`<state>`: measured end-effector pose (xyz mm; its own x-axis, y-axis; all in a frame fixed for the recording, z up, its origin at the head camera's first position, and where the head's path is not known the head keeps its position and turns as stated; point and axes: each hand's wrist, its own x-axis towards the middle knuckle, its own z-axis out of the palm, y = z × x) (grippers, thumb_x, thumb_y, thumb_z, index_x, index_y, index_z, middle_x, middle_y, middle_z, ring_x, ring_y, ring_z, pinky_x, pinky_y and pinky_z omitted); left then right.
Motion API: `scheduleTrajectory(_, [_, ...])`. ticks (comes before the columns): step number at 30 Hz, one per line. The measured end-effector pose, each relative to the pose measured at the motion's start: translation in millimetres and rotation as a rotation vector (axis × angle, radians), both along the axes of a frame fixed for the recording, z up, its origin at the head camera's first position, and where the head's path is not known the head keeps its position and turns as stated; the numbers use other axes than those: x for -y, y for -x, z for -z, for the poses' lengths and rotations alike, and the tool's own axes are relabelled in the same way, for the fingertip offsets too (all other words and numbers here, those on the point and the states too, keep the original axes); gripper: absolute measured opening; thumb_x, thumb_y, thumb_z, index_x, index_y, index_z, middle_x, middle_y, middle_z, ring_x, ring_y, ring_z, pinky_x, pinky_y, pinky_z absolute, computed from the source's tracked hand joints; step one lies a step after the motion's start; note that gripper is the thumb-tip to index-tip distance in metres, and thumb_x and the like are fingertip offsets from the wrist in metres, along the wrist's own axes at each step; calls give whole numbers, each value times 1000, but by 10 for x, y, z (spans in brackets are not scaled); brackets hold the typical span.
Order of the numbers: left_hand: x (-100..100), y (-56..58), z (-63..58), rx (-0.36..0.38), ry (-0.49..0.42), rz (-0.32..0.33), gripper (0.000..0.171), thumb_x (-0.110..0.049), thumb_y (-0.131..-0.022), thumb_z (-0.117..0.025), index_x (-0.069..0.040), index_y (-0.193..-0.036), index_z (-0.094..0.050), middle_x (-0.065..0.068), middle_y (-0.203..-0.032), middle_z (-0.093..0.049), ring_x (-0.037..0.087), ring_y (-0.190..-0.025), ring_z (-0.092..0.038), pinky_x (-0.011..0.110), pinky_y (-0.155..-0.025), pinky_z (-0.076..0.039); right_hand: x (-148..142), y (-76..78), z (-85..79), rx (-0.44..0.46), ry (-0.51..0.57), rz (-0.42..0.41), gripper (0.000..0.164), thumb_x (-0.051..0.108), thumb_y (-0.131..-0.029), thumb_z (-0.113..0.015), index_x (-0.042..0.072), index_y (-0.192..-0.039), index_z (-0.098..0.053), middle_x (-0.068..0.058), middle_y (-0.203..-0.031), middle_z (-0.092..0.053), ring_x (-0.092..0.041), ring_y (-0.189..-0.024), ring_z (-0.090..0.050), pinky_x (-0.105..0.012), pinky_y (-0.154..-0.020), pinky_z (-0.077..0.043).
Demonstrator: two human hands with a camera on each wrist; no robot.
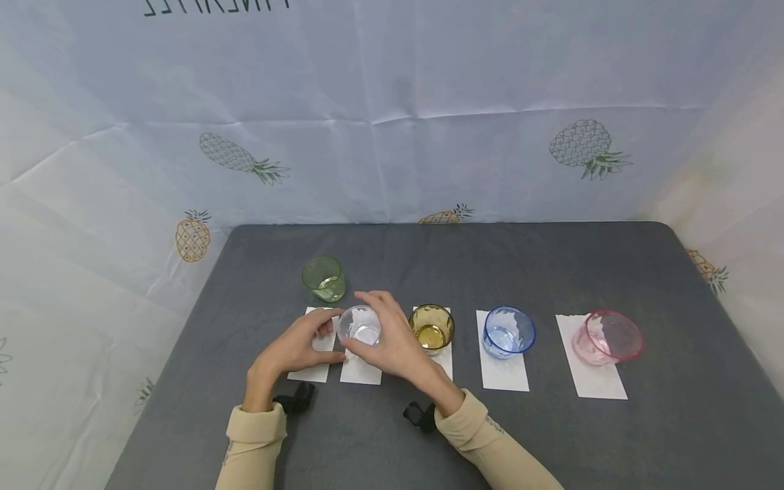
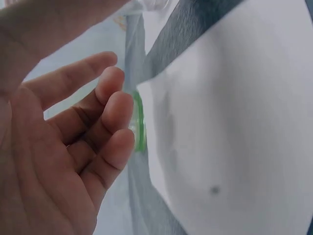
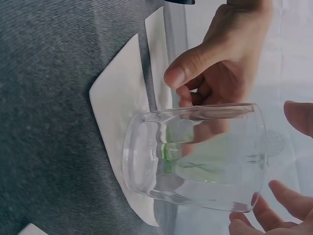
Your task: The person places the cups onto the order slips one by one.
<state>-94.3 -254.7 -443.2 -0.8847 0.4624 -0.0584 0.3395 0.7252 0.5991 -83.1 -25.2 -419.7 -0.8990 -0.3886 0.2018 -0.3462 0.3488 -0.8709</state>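
Note:
A clear glass (image 1: pixel 360 325) stands upright on a white paper strip (image 1: pixel 361 371), between both hands. My right hand (image 1: pixel 392 337) is spread around its right side. In the right wrist view, the thumb stands apart from the glass (image 3: pixel 195 156) and the fingertips lie close to its rim; contact there is unclear. My left hand (image 1: pixel 300 344) is at the glass's left, over another paper strip (image 1: pixel 312 373), fingers loosely bent with nothing in them. Behind the left hand stands a green glass (image 1: pixel 324 279) on the bare dark table.
To the right, an amber glass (image 1: pixel 431 330), a blue glass (image 1: pixel 508 333) and a pink glass (image 1: pixel 606 338) stand on their own paper strips. The dark table (image 1: pixel 392 435) ends at a pineapple-print cloth (image 1: pixel 392 163) at the back and sides.

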Motion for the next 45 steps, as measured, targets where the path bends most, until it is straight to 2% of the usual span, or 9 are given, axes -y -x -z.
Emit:
scheduleTrajectory(5, [101, -26, -9, -43, -20, -3, 66, -24, -82, -87, -1, -137, -59, 4, -92, -58, 15, -84, -52, 30, -77, -46, 3, 27, -44, -15, 22, 9, 69, 25, -85, -82, 6, -146, -54, -14, -144, -54, -33, -137, -51, -55, -110, -44])
scheduleTrajectory(14, [324, -49, 14, -76, -42, -38, 64, -24, -82, -87, -1, -135, -60, 5, -91, -56, 13, -79, -49, 27, -71, -43, 41, 83, -114, -10, 31, 19, 71, 28, -85, -82, 10, -148, -53, -11, -146, -54, -30, -139, -52, -53, -111, -43])
scheduleTrajectory(21, [483, -42, 58, -93, -22, -51, 64, -25, -81, -88, -4, -135, -61, 5, -95, -57, 11, -81, -49, 25, -73, -45, 94, 125, -167, -6, 33, -6, 73, 30, -85, -81, 12, -149, -51, -10, -148, -53, -28, -141, -49, -52, -113, -42])
scheduleTrajectory(31, [698, -40, 91, -55, 21, -82, 66, -28, -81, -87, -7, -137, -60, 4, -98, -55, 8, -83, -47, 26, -73, -46, 259, 247, -288, 13, 51, -26, 75, 31, -86, -81, 12, -151, -49, -12, -152, -49, -32, -143, -46, -57, -113, -40])
scheduleTrajectory(39, [717, -18, 118, -18, 52, -98, 68, -32, -81, -87, -8, -139, -60, 3, -100, -55, 8, -84, -47, 26, -74, -45, 364, 362, -343, -2, 69, -36, 76, 31, -87, -80, 11, -152, -47, -13, -153, -47, -33, -143, -47, -56, -113, -41])
scheduleTrajectory(45, [706, -11, 124, 19, 43, -109, 71, -33, -80, -87, -8, -140, -59, 5, -102, -54, 10, -86, -46, 26, -75, -45, 428, 470, -337, 16, 54, -29, 79, 31, -86, -80, 11, -154, -45, -13, -155, -46, -33, -144, -45, -55, -114, -40])
